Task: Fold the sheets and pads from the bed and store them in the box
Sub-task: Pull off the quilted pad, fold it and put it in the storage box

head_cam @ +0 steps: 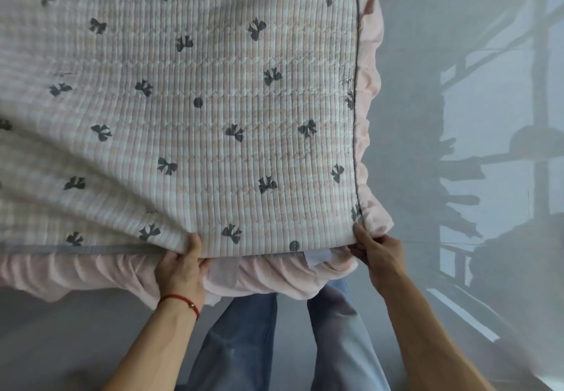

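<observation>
Gripping the pad's [195, 109] near edge on the bed, the left hand [181, 268] and right hand [378, 256] pinch it with curled fingers and would do best lifting evenly, ruffle [370, 121] hanging free, bare floor [427, 85] open rightward.

Soft daylight from the right, window shadows on glossy floor [488, 115], wide-angle bending, slight blur
</observation>
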The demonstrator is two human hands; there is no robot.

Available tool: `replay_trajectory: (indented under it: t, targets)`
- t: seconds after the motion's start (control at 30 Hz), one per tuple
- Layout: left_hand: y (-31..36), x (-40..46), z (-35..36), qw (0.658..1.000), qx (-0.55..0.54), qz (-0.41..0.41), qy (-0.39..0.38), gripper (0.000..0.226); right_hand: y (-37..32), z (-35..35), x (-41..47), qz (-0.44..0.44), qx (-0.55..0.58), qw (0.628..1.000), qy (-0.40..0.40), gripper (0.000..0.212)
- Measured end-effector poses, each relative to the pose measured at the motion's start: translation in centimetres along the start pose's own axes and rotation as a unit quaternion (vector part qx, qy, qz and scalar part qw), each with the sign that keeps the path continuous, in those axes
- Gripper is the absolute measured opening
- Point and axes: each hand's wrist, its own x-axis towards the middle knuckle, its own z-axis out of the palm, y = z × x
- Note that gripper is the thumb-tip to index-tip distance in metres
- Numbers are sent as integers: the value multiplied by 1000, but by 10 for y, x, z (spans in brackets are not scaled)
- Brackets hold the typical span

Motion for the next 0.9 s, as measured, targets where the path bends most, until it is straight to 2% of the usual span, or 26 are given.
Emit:
replay_trajectory:
  t: [0.07, 0.1, 0.17, 0.2, 0.23, 0.3, 0.33, 0.4, 0.47, 0.5, 0.57, 0.67, 0.77, 0.9]
  targets:
    - [-3, 9, 2, 1000, 17, -17, -4, 37, -3, 13, -4, -8, -100, 993, 58, 48]
    - [-3, 13, 3, 999, 27, -21, -5, 34, -6, 20, -8, -32, -170, 979, 110, 63]
    - [-5, 18, 3, 999, 37, -30, -3, 30, -6, 38, -26, -161, -303, 917, 202, 88]
    - [-5, 20, 2, 999, 34, -36, -6, 30, -4, 50, -38, -258, -350, 874, 215, 87]
    - [-3, 21, 2, 998, 32, -44, -11, 31, -2, 67, -51, -345, -383, 835, 192, 79]
    - [-3, 25, 2, 997, 27, -63, -29, 32, 2, 108, -70, -472, -431, 765, 78, 58]
    - [1, 27, 1, 996, 24, -75, -39, 32, 4, 133, -79, -515, -462, 722, 12, 54]
    - [7, 31, 1, 992, 16, -117, -53, 33, 12, 179, -87, -566, -522, 629, -111, 65]
    - [22, 32, -3, 985, 37, -157, -59, 37, 24, 212, -90, -566, -566, 570, -185, 86]
    - [31, 34, -4, 982, 50, -169, -69, 35, 28, 222, -86, -552, -587, 561, -192, 96]
    - [52, 48, -13, 981, 54, -173, -63, 36, 32, 234, -79, -515, -611, 573, -184, 106]
    - [89, 79, -34, 990, 6, -140, -2, 50, 31, 240, -73, -481, -625, 587, -183, 105]
    - [124, 121, -58, 994, -44, -99, 28, 71, 33, 247, -73, -459, -639, 593, -168, 105]
    - [141, 157, -76, 996, -36, -87, 10, 63, 36, 262, -79, -446, -649, 605, -116, 103]
